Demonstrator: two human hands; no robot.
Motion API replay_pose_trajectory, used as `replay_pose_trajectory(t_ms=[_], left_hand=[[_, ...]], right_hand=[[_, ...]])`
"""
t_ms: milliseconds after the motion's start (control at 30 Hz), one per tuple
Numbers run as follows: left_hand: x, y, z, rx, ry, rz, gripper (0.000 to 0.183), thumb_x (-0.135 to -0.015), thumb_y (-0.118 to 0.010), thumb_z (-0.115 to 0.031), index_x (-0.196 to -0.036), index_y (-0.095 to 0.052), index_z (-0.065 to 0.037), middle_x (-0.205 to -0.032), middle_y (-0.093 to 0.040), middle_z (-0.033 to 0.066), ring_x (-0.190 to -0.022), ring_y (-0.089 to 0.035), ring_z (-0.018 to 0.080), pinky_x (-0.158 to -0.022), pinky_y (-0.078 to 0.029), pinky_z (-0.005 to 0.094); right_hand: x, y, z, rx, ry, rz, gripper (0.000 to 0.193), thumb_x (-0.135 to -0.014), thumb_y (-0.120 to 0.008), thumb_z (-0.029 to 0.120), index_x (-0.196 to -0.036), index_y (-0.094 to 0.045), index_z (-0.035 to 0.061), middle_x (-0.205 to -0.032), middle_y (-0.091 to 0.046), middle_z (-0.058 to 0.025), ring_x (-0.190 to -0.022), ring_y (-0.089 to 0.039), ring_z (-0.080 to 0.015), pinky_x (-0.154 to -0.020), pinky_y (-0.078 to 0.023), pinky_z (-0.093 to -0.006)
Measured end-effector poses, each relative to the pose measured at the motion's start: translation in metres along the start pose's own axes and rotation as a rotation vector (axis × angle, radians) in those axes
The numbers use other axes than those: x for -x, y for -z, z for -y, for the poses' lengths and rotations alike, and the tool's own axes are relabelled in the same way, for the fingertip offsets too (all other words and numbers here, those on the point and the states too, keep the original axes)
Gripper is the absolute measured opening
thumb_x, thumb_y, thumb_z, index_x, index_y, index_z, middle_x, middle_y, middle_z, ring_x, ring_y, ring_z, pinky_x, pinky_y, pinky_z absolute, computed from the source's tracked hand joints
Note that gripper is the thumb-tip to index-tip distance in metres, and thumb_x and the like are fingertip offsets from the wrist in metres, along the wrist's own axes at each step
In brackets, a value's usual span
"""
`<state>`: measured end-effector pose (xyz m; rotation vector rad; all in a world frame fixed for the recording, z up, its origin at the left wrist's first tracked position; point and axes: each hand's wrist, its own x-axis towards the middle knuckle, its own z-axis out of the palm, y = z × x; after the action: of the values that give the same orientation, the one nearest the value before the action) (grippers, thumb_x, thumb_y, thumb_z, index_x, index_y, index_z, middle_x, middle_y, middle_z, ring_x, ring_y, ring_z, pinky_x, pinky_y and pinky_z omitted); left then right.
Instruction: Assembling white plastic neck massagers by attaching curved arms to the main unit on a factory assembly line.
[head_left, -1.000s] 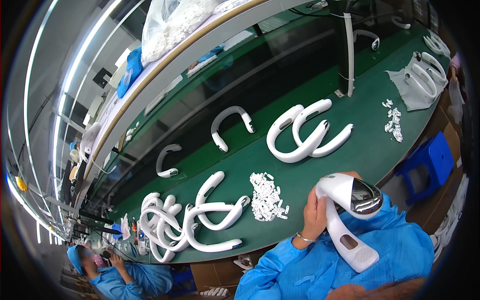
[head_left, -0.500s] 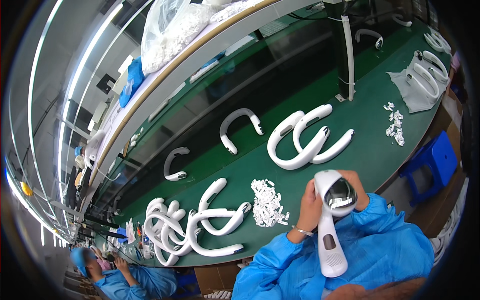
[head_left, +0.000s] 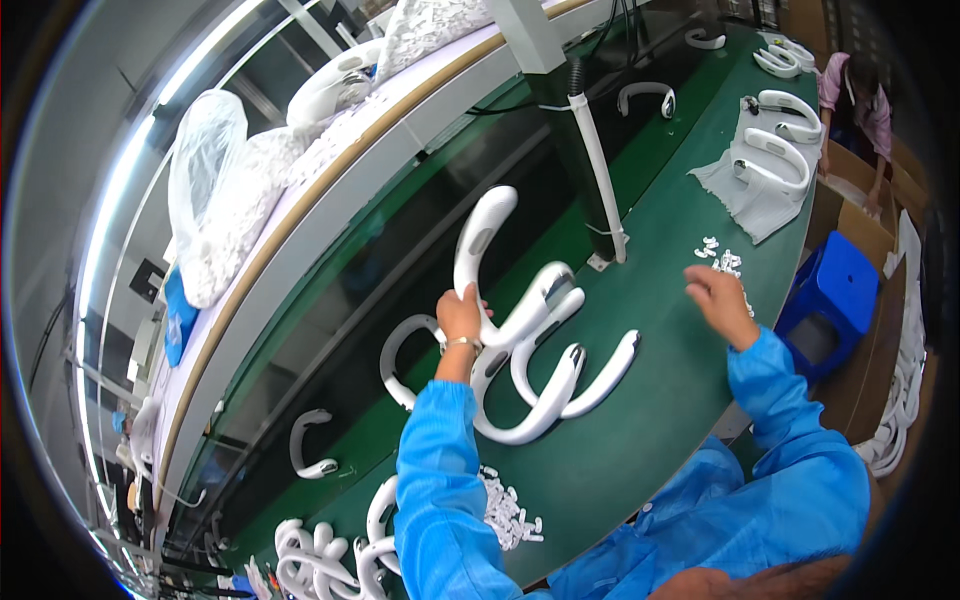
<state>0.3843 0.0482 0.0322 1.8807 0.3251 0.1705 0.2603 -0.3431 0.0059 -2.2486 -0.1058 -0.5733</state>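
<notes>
While the tilted white curved piece (head_left: 467, 262) is near the centre of the frame, the left hand (head_left: 461, 315) grasps it at its lower bend; so bulky an arc is probably best held with a full wrap rather than a pinch. Just below and right, two white loops (head_left: 530, 427) lie on the green surface (head_left: 590, 480); contact with the held piece cannot be judged, so its ends should be guarded from knocks. Right of centre, the right hand (head_left: 724, 303) looks released, fingers loosely bent, beside small white parts (head_left: 722, 258); it could steady the far end. At lower centre, the left sleeve (head_left: 440, 475) borders another pile (head_left: 510, 515), so a raised forearm would avoid scattering it.
</notes>
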Motion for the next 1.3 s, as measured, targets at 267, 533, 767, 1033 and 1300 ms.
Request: replay_pose_trajectory(t_ms=[267,533,767,1033,1300], left_hand=[[-0.188,-0.016,0.123,-1.061,-0.274,-0.095,0.033,-0.085,-0.048,-0.024,-0.083,-0.067,0.003,-0.090,-0.065,0.0213,-0.088,-0.064,0.0378,-0.075,-0.050,0.0456],[-0.137,0.101,0.103,-1.228,0.045,-0.108,0.035,-0.083,-0.052,-0.017,-0.118,-0.053,-0.013,-0.118,-0.058,0.0154,-0.106,-0.057,0.0368,-0.094,-0.044,0.0458],[-0.093,0.167,0.132,-0.927,-0.115,-0.272,0.041,-0.080,-0.050,-0.012,-0.121,-0.048,-0.009,-0.109,-0.061,0.0222,-0.100,-0.058,0.0399,-0.086,-0.048,0.0461],[0.051,0.178,0.058,0.645,0.407,0.076,0.030,-0.082,-0.053,-0.014,-0.104,-0.057,0.007,-0.096,-0.063,0.0215,-0.079,-0.065,0.0356,-0.056,-0.060,0.0387],[0.214,0.086,0.037,1.212,0.635,0.433,0.027,-0.088,-0.051,-0.018,-0.108,-0.049,0.000,-0.111,-0.054,0.0302,-0.070,-0.064,0.0374,-0.043,-0.055,0.0298]], right_hand=[[-0.077,-0.035,-0.116,0.831,0.356,0.143,0.008,-0.069,-0.054,0.007,-0.073,-0.061,0.0058,-0.078,-0.057,-0.0102,-0.083,-0.054,-0.0268,-0.074,-0.045,-0.0359],[-0.055,-0.014,-0.097,0.687,0.289,0.107,0.003,-0.069,-0.058,0.003,-0.072,-0.058,0.0026,-0.073,-0.059,-0.0096,-0.075,-0.055,-0.0255,-0.067,-0.044,-0.0364],[-0.040,-0.001,0.050,-0.781,-0.425,0.345,0.011,-0.080,-0.056,0.001,-0.090,-0.059,-0.0017,-0.076,-0.063,-0.0075,-0.059,-0.060,-0.0117,-0.048,-0.049,-0.0248],[0.017,-0.039,0.166,-1.142,-0.446,0.658,0.012,-0.078,-0.061,0.002,-0.088,-0.056,-0.0009,-0.074,-0.063,-0.0108,-0.056,-0.062,-0.0147,-0.048,-0.052,-0.0238],[0.063,-0.068,0.185,-1.402,-0.531,0.659,0.014,-0.084,-0.060,0.003,-0.097,-0.058,-0.0027,-0.080,-0.063,-0.0092,-0.069,-0.066,-0.0160,-0.061,-0.057,-0.0232]])
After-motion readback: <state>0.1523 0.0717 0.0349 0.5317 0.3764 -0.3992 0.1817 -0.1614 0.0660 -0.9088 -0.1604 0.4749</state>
